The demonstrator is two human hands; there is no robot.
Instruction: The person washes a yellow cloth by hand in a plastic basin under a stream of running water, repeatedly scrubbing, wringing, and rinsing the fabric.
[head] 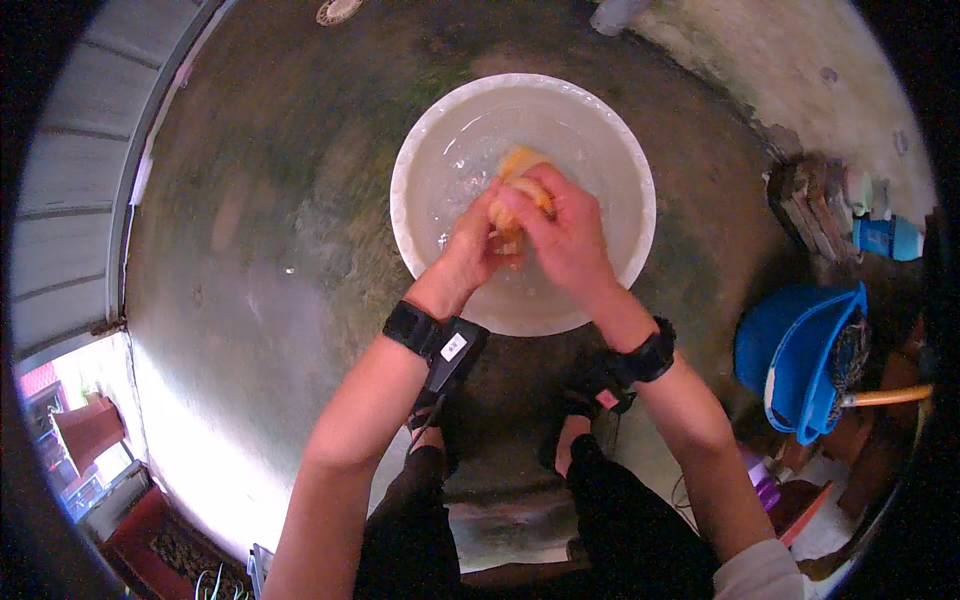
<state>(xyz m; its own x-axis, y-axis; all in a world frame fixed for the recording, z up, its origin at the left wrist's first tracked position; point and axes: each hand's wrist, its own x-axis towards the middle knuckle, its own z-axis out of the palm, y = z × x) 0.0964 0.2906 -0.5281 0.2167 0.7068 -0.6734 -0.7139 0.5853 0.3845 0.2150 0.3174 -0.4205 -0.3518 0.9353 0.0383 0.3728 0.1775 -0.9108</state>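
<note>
A yellow-orange cloth [523,161] is bunched between my two hands, above a round white basin [406,225] on the floor. Its far end spreads out past my fingers. My left hand [474,236] grips the near side of the bundle. On the other side, my right hand [571,232] wraps its fingers over the top. Cloudy water [600,165] with bright glints and bubbles fills part of the basin. Both wrists wear black straps with small devices. The lower folds of the cloth are hidden by my palms.
A blue plastic bucket [780,330] with a mop-like tool's orange handle [892,396] is at the right. Stacked bricks [806,206] stand by the wall behind it. A floor drain cover [339,9] lies at the far edge. A grey metal shutter door [71,172] lines the left.
</note>
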